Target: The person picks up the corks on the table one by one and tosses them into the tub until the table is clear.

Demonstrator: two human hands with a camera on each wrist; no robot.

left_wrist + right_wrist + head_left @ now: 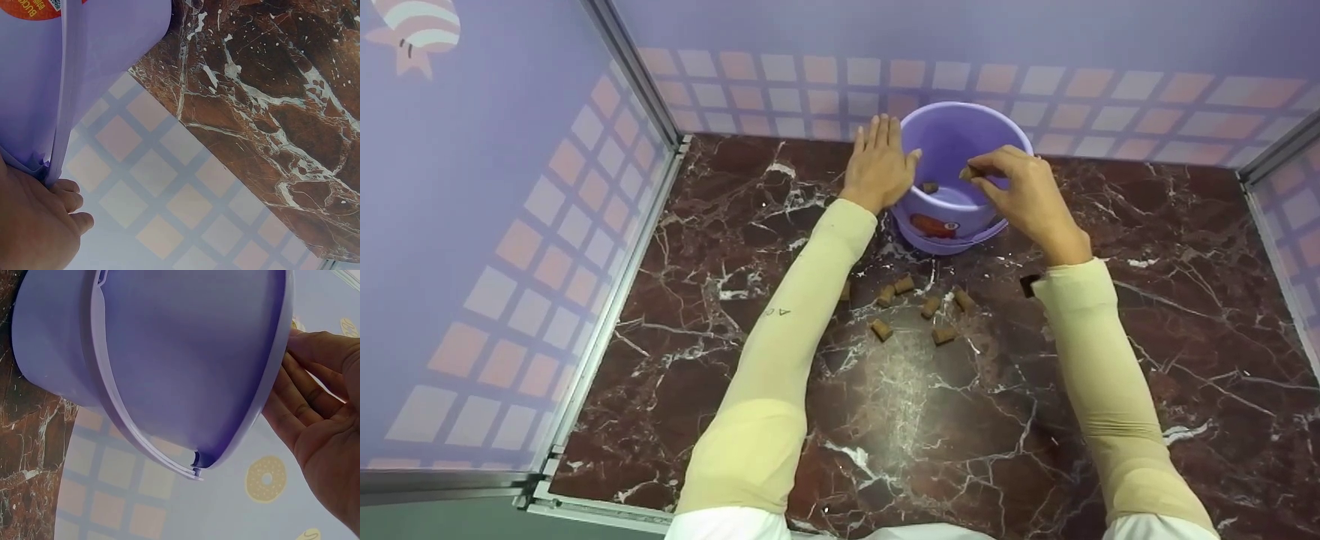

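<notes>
A lilac plastic bucket [937, 238] with a red label stands at the back of the marble surface. My left hand [880, 171] rests against the bucket's left rim, its fingers straight and thumb at the edge. Over the bucket's mouth, my right hand [1024, 191] pinches a small brown cork-like piece [966, 173] between thumb and fingers. One similar piece [930, 187] shows inside the bucket. Several loose brown cylindrical pieces [882, 329] lie on the surface in front. In the right wrist view the bucket's rim hides the fingertips of the right hand [323, 410].
The dark red marble tabletop [697, 405] has white veins. Lilac panels with a checked band [780, 82] enclose it at the back and sides, joined by metal frame bars [634, 71]. The bucket's lilac handle [66, 84] hangs down its front.
</notes>
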